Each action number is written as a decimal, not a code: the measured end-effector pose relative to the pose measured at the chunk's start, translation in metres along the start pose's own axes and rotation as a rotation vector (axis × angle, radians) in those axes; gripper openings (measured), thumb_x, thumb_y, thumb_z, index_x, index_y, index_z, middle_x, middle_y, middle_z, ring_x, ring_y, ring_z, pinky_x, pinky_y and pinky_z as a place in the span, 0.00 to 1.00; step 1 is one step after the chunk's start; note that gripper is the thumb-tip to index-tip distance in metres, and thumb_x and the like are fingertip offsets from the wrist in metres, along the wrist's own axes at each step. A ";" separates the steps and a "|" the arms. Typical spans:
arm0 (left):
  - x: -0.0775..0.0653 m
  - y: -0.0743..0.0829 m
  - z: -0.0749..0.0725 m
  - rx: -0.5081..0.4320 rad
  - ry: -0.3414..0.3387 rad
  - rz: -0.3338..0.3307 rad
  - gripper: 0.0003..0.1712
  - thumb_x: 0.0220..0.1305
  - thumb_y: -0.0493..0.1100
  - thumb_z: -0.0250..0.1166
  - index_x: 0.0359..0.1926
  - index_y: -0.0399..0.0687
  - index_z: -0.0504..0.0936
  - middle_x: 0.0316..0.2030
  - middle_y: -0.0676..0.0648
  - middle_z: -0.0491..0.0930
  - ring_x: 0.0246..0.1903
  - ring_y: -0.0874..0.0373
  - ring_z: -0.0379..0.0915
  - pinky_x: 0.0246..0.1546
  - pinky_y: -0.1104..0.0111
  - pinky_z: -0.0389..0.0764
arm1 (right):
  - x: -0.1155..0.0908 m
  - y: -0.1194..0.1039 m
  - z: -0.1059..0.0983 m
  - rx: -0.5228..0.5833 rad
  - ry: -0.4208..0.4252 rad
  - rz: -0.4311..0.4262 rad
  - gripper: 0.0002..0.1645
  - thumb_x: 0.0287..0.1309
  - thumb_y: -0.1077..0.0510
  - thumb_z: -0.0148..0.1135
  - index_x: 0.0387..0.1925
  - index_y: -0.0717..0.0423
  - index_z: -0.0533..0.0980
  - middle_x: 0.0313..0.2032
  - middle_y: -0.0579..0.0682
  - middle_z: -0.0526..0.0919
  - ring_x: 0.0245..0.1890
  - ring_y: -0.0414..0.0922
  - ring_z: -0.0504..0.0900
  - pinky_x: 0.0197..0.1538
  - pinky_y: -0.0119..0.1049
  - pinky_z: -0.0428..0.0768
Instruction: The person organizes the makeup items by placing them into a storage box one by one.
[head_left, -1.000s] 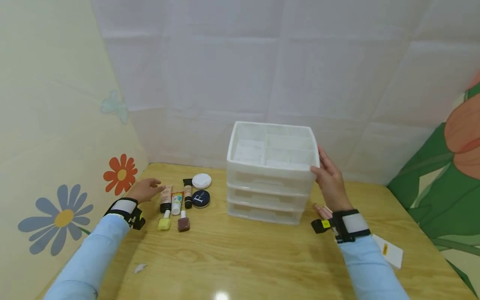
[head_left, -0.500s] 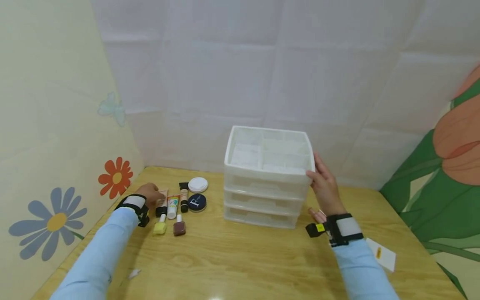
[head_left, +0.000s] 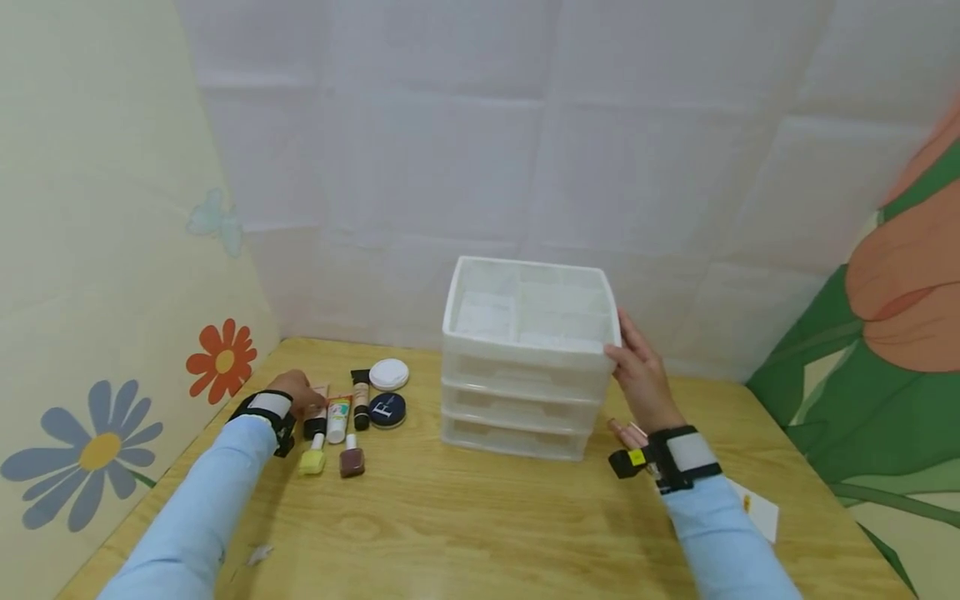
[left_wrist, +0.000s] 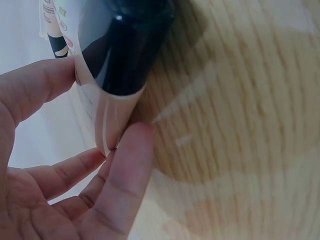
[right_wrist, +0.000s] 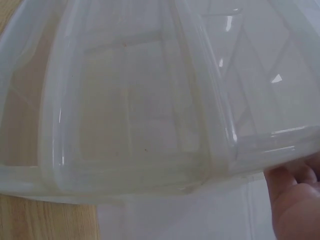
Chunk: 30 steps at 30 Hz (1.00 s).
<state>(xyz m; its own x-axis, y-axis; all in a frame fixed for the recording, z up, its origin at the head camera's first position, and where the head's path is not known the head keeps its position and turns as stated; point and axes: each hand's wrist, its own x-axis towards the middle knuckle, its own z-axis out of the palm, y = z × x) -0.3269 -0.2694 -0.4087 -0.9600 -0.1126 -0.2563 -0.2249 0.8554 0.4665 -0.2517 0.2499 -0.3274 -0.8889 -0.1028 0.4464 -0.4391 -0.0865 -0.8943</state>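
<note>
In the head view my left hand (head_left: 296, 392) is over a beige cosmetic tube with a black cap (head_left: 315, 427) at the left of the table. The left wrist view shows thumb and fingers pinching the beige body of this tube (left_wrist: 112, 117), its black cap pointing away from the palm. My right hand (head_left: 643, 383) holds the upper right front corner of a translucent white drawer organizer (head_left: 517, 396), thumb at the front and fingers along the side. In the right wrist view the organizer's plastic wall (right_wrist: 135, 110) fills most of the picture, the fingers partly hidden.
Beside the held tube lie a small white tube (head_left: 337, 421), a foundation tube (head_left: 362, 404), a white round compact (head_left: 389, 374) and a dark one (head_left: 387, 410). Yellow (head_left: 312, 460) and brown nail polish bottles (head_left: 352, 461) lie in front. A white box (head_left: 761, 512) is at right.
My left hand has moved right onto the beige tube and taken hold of it. The right hand stays at the organizer's corner. The head view has shifted slightly.
</note>
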 end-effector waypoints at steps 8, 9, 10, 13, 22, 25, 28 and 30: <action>0.002 0.004 -0.001 0.065 0.035 0.046 0.20 0.53 0.47 0.71 0.19 0.39 0.72 0.18 0.48 0.67 0.20 0.55 0.66 0.20 0.70 0.67 | 0.005 -0.005 0.001 -0.005 -0.018 0.017 0.37 0.73 0.61 0.47 0.76 0.50 0.46 0.76 0.50 0.43 0.73 0.52 0.50 0.59 0.26 0.70; 0.002 0.003 -0.001 0.069 0.039 0.052 0.20 0.53 0.47 0.71 0.19 0.39 0.71 0.19 0.48 0.66 0.21 0.54 0.65 0.20 0.69 0.66 | 0.006 -0.006 0.001 -0.003 -0.026 0.016 0.37 0.73 0.61 0.47 0.76 0.51 0.46 0.76 0.51 0.43 0.73 0.52 0.50 0.59 0.27 0.71; 0.003 0.003 -0.001 0.069 0.044 0.053 0.20 0.52 0.46 0.71 0.20 0.39 0.71 0.20 0.47 0.65 0.22 0.53 0.64 0.21 0.68 0.65 | 0.007 -0.006 0.001 -0.001 -0.037 0.018 0.37 0.72 0.62 0.47 0.76 0.51 0.45 0.76 0.51 0.42 0.73 0.52 0.49 0.59 0.26 0.71; 0.004 0.000 -0.001 0.050 0.049 0.046 0.19 0.52 0.45 0.71 0.24 0.36 0.72 0.22 0.45 0.67 0.25 0.51 0.65 0.23 0.66 0.67 | 0.008 -0.008 0.000 -0.002 -0.061 0.029 0.39 0.72 0.62 0.47 0.77 0.52 0.44 0.76 0.53 0.41 0.72 0.52 0.50 0.58 0.26 0.72; 0.001 -0.005 0.005 0.023 0.061 0.072 0.20 0.54 0.43 0.70 0.13 0.44 0.71 0.13 0.52 0.63 0.16 0.58 0.60 0.17 0.70 0.63 | 0.009 -0.010 -0.003 0.002 -0.091 0.074 0.39 0.73 0.63 0.46 0.77 0.53 0.41 0.75 0.55 0.42 0.72 0.51 0.53 0.57 0.27 0.73; -0.004 -0.006 0.006 0.015 0.071 0.073 0.20 0.55 0.42 0.68 0.12 0.44 0.69 0.12 0.52 0.61 0.15 0.59 0.59 0.16 0.71 0.62 | 0.008 -0.009 -0.003 0.009 -0.089 0.086 0.39 0.73 0.64 0.45 0.77 0.53 0.41 0.75 0.55 0.42 0.71 0.52 0.54 0.57 0.28 0.73; -0.009 -0.007 0.004 0.024 0.087 0.083 0.21 0.56 0.42 0.67 0.11 0.45 0.68 0.12 0.53 0.60 0.14 0.59 0.58 0.16 0.71 0.62 | 0.005 -0.009 -0.003 -0.012 -0.078 0.107 0.39 0.73 0.63 0.45 0.77 0.51 0.41 0.76 0.53 0.42 0.71 0.53 0.53 0.57 0.27 0.73; -0.010 -0.006 0.000 0.031 0.102 0.097 0.22 0.57 0.42 0.66 0.12 0.45 0.68 0.12 0.52 0.60 0.15 0.58 0.59 0.16 0.71 0.63 | 0.003 -0.009 -0.004 -0.023 -0.066 0.117 0.39 0.73 0.62 0.45 0.77 0.49 0.41 0.76 0.52 0.42 0.71 0.53 0.53 0.57 0.28 0.73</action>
<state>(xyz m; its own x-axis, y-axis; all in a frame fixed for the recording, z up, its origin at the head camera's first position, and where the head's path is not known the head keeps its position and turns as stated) -0.3155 -0.2738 -0.4090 -0.9893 -0.0781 -0.1230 -0.1264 0.8796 0.4585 -0.2510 0.2547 -0.3183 -0.9240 -0.1760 0.3394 -0.3364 -0.0477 -0.9405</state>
